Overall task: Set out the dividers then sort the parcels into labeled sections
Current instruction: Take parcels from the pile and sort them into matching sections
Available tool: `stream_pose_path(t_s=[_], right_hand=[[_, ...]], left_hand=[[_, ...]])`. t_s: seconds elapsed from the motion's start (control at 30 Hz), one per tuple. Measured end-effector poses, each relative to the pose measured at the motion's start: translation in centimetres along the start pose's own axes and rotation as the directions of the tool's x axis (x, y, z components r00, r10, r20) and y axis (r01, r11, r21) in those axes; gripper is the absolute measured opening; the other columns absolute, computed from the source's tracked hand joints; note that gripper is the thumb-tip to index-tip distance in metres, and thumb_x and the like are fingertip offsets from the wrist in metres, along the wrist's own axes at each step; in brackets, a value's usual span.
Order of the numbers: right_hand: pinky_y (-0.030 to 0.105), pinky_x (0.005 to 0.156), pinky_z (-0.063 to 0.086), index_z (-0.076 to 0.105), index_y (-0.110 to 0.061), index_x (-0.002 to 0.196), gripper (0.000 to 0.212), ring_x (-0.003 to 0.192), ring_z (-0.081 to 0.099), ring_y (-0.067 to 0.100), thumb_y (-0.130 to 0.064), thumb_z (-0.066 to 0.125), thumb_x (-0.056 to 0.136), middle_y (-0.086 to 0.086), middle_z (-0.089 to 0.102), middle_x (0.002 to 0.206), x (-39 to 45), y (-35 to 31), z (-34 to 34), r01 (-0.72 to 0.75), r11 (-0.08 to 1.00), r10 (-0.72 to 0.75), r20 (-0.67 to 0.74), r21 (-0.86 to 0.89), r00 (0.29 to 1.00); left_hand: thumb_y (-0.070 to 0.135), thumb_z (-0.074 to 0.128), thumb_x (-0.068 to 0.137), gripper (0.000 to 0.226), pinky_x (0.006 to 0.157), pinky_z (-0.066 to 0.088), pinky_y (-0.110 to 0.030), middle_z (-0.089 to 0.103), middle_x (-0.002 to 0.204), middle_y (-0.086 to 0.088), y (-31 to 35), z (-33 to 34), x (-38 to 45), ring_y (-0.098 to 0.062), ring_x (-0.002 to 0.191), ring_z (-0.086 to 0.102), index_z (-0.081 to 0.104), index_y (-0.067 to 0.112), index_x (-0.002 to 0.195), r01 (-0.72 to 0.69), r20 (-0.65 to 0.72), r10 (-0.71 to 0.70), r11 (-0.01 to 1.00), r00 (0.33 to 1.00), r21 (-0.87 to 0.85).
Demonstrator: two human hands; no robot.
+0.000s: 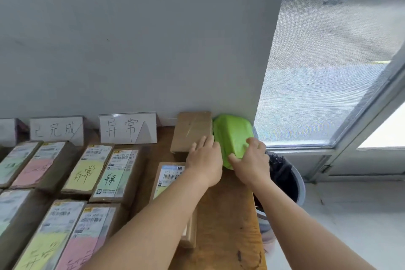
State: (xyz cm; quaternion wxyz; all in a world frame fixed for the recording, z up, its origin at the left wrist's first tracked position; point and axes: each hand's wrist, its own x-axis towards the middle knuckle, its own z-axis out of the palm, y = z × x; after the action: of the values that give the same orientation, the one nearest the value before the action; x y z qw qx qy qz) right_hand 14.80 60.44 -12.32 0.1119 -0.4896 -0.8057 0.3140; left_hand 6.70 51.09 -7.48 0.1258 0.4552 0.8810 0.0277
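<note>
At the far right corner of the worn wooden table (228, 215), against the wall, a crinkled, rounded lime-green plastic parcel (232, 136) was gripped by the right hand (252, 160), while the left hand (203, 160) lay flat-fingered across the plain brown cardboard box (190, 131) touching it.

Single head-worn wide-angle view, looking forward and steeply down over a wooden table (221, 215) toward a grey wall (131, 39) filling the upper left and centre of the frame. Close enough for both forearms to enter from the bottom edge and reach to mid-frame. Tilted, so the wall's edge slants and a window (328, 61) occupies the upper right. No second view to overlap.
</note>
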Motion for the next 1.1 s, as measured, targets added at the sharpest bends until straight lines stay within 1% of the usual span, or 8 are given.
stream_pose_path(t_s=[0.13,0.27,0.4,0.53,0.63,0.7,0.87,1.1], right_hand=[[0.045,0.098,0.044,0.038,-0.018,0.137,0.064,0.114,0.051,0.032,-0.033,0.065,0.081,0.011,0.040,0.137,-2.0,0.1,-2.0,-0.025,0.930,0.036,-0.024,0.367,0.999],[0.039,0.079,0.054,0.045,-0.036,0.116,0.029,0.091,0.063,0.022,-0.028,0.050,0.088,0.008,0.060,0.111,-5.0,0.4,-3.6,-0.128,0.620,0.104,0.080,0.774,0.991],[0.037,0.076,0.051,0.063,-0.036,0.109,0.030,0.095,0.064,0.022,-0.029,0.039,0.094,0.006,0.068,0.110,-7.4,0.8,-3.9,-0.297,0.505,0.129,0.270,0.810,0.954],[0.032,0.076,0.053,0.063,-0.020,0.114,0.055,0.096,0.066,0.017,-0.064,0.051,0.082,0.003,0.068,0.106,-9.8,1.6,-3.9,-0.317,0.614,0.105,0.323,0.722,0.940],[0.028,0.060,0.049,0.058,-0.015,0.111,0.040,0.079,0.064,0.015,-0.043,0.062,0.084,0.007,0.068,0.100,-11.6,2.6,-3.0,-0.252,0.780,0.111,0.269,0.573,0.957],[0.039,0.068,0.055,0.057,-0.015,0.112,0.030,0.080,0.066,0.020,-0.029,0.062,0.085,0.007,0.068,0.095,-12.2,3.5,-2.2,-0.250,0.831,0.154,0.227,0.497,0.962],[0.029,0.057,0.040,0.051,-0.014,0.119,0.028,0.083,0.059,0.023,-0.012,0.049,0.091,0.006,0.064,0.101,-13.5,3.8,-1.6,-0.137,0.942,0.104,0.123,0.305,0.987],[0.030,0.065,0.042,0.049,-0.014,0.124,0.032,0.087,0.057,0.022,-0.015,0.053,0.092,0.001,0.061,0.103,-13.7,3.9,-1.1,-0.149,0.964,0.104,0.205,0.221,0.973]], left_hand=[[0.034,0.037,0.102,0.051,0.116,0.019,-0.040,0.026,0.156,-0.010,0.9,0.3,-0.8,-0.028,0.145,0.021,0.031,0.008,0.146,0.022,-0.073,-0.037,0.981,0.997,-0.191],[0.041,0.037,0.101,0.053,0.108,0.029,-0.029,0.037,0.150,-0.008,2.7,-0.2,-3.3,-0.023,0.137,0.035,0.036,0.012,0.146,-0.019,-0.072,-0.019,0.866,0.997,-0.500],[0.034,0.040,0.102,0.054,0.111,0.020,-0.024,0.021,0.158,-0.004,4.2,0.3,-6.5,-0.019,0.144,0.024,0.027,0.015,0.151,-0.090,-0.071,0.062,0.845,0.996,-0.527],[0.027,0.041,0.101,0.054,0.114,0.025,-0.031,0.016,0.160,0.000,4.0,2.3,-9.3,-0.023,0.144,0.024,0.027,0.016,0.152,-0.075,-0.012,0.079,0.885,0.997,-0.460],[0.022,0.040,0.099,0.050,0.110,0.034,-0.039,0.016,0.159,0.001,3.9,3.2,-11.3,-0.027,0.140,0.032,0.034,0.014,0.147,-0.064,0.074,0.102,0.915,0.992,-0.399],[0.022,0.038,0.100,0.049,0.112,0.031,-0.041,0.020,0.158,-0.001,3.5,3.5,-12.2,-0.027,0.140,0.031,0.032,0.013,0.148,-0.063,0.100,0.099,0.948,0.990,-0.313],[0.027,0.041,0.101,0.060,0.119,0.003,-0.041,0.009,0.162,-0.002,1.5,2.5,-14.1,-0.022,0.149,0.001,0.016,0.014,0.154,-0.058,-0.058,0.054,0.996,0.997,-0.065],[0.032,0.042,0.101,0.055,0.117,0.015,-0.029,0.022,0.159,0.003,-2.2,1.0,-16.6,-0.016,0.144,0.018,0.027,0.017,0.151,-0.004,-0.337,-0.050,0.987,0.940,-0.160]])
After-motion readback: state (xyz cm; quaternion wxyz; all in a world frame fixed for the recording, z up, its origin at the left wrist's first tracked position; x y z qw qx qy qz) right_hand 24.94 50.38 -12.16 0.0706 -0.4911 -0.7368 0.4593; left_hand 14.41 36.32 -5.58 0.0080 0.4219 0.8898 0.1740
